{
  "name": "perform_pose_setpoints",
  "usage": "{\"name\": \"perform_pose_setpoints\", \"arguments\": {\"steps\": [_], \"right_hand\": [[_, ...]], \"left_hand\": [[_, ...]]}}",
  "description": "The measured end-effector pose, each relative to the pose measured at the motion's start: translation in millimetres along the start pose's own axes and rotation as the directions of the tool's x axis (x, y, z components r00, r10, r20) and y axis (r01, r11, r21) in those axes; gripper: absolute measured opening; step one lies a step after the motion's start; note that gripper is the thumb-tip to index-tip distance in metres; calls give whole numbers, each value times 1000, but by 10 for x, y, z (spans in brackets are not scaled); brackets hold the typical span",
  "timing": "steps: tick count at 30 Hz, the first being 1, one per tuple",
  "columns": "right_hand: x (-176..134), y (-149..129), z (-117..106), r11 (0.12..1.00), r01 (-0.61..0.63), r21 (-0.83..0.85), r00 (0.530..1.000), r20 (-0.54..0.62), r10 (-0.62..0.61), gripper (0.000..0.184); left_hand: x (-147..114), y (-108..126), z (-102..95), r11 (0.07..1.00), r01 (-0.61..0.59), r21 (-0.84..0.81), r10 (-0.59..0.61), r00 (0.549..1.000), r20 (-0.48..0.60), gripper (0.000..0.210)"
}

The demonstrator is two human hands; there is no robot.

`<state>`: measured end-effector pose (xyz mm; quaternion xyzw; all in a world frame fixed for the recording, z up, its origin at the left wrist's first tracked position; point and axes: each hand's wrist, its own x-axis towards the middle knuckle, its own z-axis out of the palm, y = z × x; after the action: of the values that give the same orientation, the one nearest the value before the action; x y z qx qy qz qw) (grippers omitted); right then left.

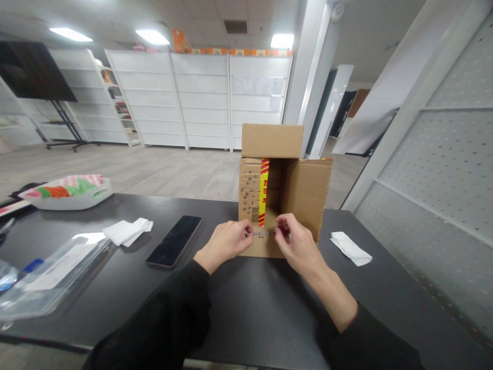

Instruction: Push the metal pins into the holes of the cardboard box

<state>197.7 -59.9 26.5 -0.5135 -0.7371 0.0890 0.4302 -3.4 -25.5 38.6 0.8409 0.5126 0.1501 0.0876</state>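
Observation:
A cardboard box (pixel 287 180) stands on the dark table with its flaps folded out and its open side toward me. Small grey bits (pixel 247 190) are scattered over its left flap, beside a red and yellow tape strip (pixel 263 192). More of these bits form a row (pixel 264 233) along the lower flap (pixel 262 250). My left hand (pixel 227 240) is closed in a pinch at the left end of this row. At its right end, my right hand (pixel 296 241) has thumb and fingertips bent together. Anything between the fingertips is too small to make out.
Left of my hands lies a black phone (pixel 175 241). White tissues (pixel 129 231) and a clear plastic case (pixel 57 277) are farther left, with a white basket (pixel 77 199) behind. Another folded tissue (pixel 350 248) lies right of the box. A perforated panel (pixel 427 154) borders the right side.

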Motion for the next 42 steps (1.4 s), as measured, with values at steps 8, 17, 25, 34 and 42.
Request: {"name": "perform_pose_setpoints", "arguments": {"steps": [8,17,25,34,42], "right_hand": [[-3,86,19,999,-33,-8,999,-37,32,8],[-2,43,-2,998,-17,-57,1000,-22,15,7],[1,15,-35,995,40,-94,999,40,-36,7],[1,98,-8,991,51,-128,993,110,-37,9],[-16,30,-3,990,3,-143,989,147,18,11]], "left_hand": [[-4,4,-3,1000,7,7,-7,1000,-4,20],[-6,6,-6,1000,7,4,-7,1000,-11,21],[-10,3,-4,1000,3,5,-3,1000,-16,20],[-8,11,-10,1000,14,6,-14,1000,-19,21],[0,30,-34,1000,14,2,-14,1000,1,21]]}}
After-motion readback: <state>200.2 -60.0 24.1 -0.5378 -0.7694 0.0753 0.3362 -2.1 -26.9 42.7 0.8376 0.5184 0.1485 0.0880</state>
